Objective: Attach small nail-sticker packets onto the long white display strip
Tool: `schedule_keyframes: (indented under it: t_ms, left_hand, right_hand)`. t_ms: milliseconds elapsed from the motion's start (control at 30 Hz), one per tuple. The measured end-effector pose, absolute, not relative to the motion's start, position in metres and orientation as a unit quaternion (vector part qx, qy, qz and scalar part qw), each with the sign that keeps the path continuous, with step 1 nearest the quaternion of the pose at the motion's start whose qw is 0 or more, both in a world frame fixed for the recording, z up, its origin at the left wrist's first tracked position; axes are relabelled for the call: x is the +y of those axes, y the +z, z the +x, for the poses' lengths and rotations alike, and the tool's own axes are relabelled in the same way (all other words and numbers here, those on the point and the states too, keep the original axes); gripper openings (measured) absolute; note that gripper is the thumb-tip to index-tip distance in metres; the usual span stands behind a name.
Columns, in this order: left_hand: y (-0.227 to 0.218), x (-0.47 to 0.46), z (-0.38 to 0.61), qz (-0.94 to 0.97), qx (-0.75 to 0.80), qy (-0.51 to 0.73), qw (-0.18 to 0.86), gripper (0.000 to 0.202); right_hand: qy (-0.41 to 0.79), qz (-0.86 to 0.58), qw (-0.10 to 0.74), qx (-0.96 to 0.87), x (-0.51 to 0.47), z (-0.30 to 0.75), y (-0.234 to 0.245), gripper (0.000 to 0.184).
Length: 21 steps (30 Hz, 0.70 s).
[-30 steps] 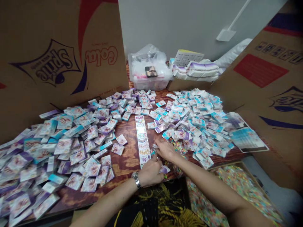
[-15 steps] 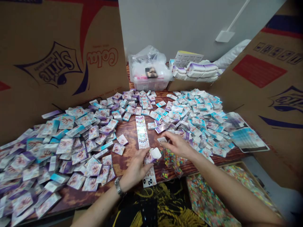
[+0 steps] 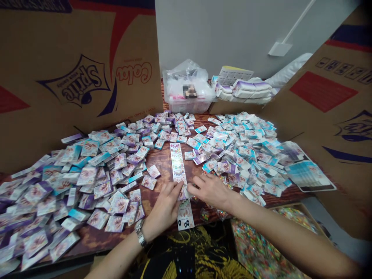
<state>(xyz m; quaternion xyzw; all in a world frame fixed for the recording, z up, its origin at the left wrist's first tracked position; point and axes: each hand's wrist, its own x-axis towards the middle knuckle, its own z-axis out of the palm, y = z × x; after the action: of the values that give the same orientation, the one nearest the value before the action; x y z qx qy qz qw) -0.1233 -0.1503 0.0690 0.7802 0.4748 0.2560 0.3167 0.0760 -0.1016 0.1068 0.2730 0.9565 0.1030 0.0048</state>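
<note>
My left hand (image 3: 167,205), a metal watch on its wrist, is closed around a small white and purple printed box (image 3: 183,193). My right hand (image 3: 210,190) has its fingers pinched against that box's right end; anything else inside the pinch is hidden. Beneath the box lies a long printed strip (image 3: 176,162) of small oval pictures, its lower part showing below my hands. Small clear packets of coloured bits (image 3: 204,214) rest on the table by my right wrist.
Piles of similar small boxes lie left (image 3: 90,176) and right (image 3: 241,147). Large cartons (image 3: 130,42) stand both sides. Behind are a plastic tub (image 3: 190,104) and stacked flat packs (image 3: 251,89). An open carton of colourful packets (image 3: 261,244) sits below the table edge at right.
My right hand has moved left and down to the small box, bringing the pale piece it held out of sight. The box's raised white flap no longer shows. The view has shifted slightly.
</note>
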Motion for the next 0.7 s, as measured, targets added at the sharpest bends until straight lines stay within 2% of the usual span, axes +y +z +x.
schedule_keyframes:
  t_ms: [167, 433, 567, 700]
  left_hand:
    - [0.071, -0.15, -0.12, 0.77, 0.493, 0.234, 0.33, 0.052]
    - [0.063, -0.147, -0.124, 0.75, 0.493, 0.235, 0.373, 0.048]
    - [0.062, -0.148, -0.122, 0.749, 0.494, 0.246, 0.367, 0.05]
    - [0.062, -0.149, -0.12, 0.755, 0.5, 0.256, 0.337, 0.052]
  right_hand:
    - [0.139, 0.222, -0.026, 0.965, -0.104, 0.077, 0.105, 0.017]
    - [0.107, 0.193, -0.077, 0.972, -0.1, 0.088, 0.099, 0.022]
    - [0.041, 0.164, -0.065, 0.984, -0.1, 0.09, 0.098, 0.023]
    - [-0.1, 0.231, -0.072, 0.965, -0.101, 0.089, 0.101, 0.029]
